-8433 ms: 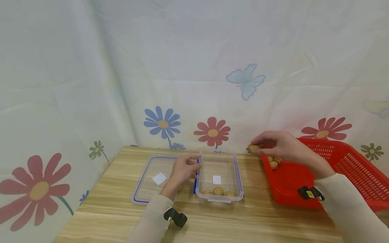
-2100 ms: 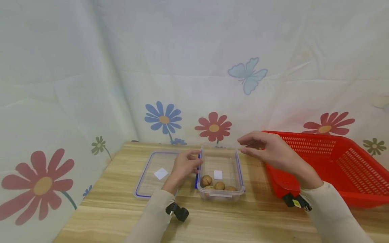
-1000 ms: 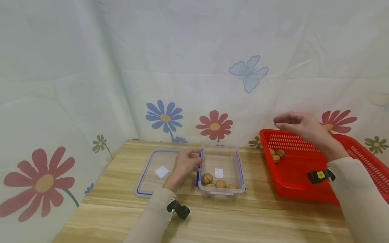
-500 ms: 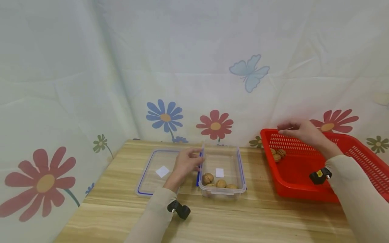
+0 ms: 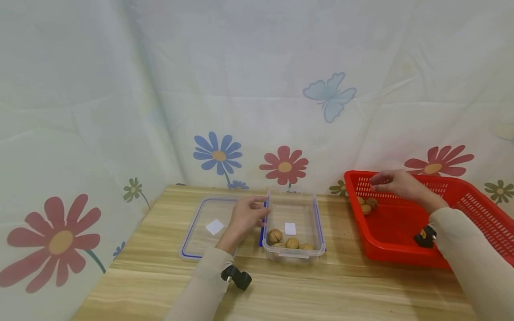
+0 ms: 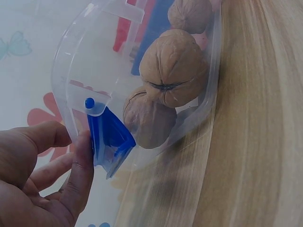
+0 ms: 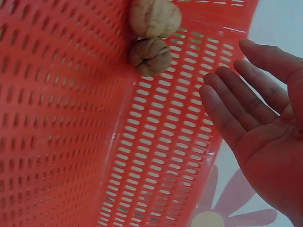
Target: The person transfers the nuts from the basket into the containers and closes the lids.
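Two walnuts (image 5: 368, 205) lay in the basket's (image 5: 405, 243) far left corner. Right hand (image 5: 395, 183) hovered just above them, fingers straight, grip apart, empty. Left hand (image 5: 246, 217) pinched the blue latch (image 6: 110, 140) of the box (image 5: 294, 254), left of the basket.

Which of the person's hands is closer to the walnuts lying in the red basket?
Right. The right hand hovers open just above the walnuts in the red basket, touching none. The left hand is far off across the table, its fingers on the blue clip of the clear box.
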Tool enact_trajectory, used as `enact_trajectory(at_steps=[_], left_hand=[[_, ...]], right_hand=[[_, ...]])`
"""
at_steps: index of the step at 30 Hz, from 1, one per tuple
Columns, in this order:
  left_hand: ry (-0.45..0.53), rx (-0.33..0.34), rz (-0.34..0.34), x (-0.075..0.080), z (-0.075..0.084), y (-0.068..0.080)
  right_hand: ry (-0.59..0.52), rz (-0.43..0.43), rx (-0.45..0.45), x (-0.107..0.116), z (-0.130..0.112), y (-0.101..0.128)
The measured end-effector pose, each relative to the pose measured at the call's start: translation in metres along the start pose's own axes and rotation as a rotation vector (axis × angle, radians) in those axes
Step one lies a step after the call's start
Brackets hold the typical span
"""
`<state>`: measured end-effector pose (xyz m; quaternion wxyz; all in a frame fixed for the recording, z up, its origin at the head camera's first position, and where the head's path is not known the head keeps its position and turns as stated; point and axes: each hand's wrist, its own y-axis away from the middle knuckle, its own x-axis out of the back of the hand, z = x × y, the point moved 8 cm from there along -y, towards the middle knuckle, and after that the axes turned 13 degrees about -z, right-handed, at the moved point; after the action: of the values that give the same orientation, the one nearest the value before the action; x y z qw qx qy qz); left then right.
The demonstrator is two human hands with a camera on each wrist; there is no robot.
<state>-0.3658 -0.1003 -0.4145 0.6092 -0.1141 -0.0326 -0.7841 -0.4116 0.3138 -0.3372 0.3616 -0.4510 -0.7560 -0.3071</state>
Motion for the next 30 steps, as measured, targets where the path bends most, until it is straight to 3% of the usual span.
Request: enact_trajectory(at_steps=[23,30], left_hand=[[-0.019,0.016,0.008,0.0,0.0,0.001],[-0.019,0.026,0.011,0.0,-0.002,0.0]], right_hand=[[0.059,-0.111,-0.058,-0.017,0.017,-0.013],[0.073,-0.133,-0.037,-0.021,0.018,-0.013]])
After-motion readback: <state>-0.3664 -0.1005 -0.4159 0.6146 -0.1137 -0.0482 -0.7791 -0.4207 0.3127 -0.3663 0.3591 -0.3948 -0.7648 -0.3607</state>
